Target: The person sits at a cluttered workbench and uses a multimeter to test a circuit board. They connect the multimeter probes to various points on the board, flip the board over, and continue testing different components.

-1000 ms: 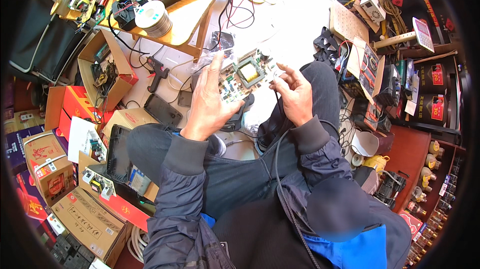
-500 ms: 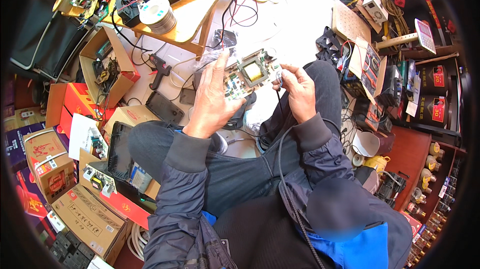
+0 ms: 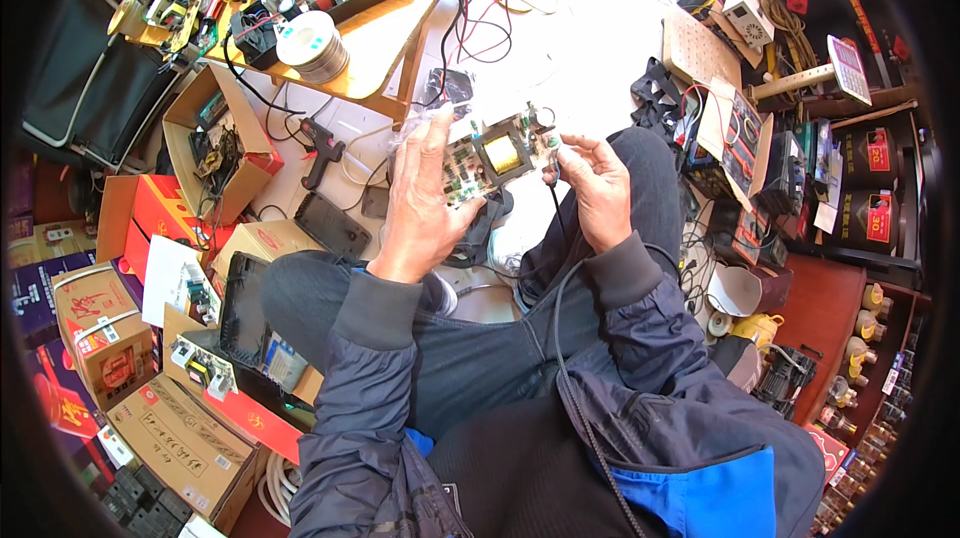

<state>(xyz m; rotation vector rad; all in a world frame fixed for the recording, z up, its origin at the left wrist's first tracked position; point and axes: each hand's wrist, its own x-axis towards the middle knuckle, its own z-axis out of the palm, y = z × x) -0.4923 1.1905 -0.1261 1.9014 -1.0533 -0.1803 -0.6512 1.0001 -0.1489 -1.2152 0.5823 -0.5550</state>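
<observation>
The board, already bare, is up over the floor, its left edge gripped by the left hand and its right end pinched by the right hand, where a cable hangs (whether joined yet, I cannot tell).

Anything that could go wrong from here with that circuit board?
The circuit board is held in the air, gripped by the left hand, so it could slip and drop.
The black cord hanging by the right hand might snag on something.
The board's components stand uncovered, so a careless press might damage them.
</observation>
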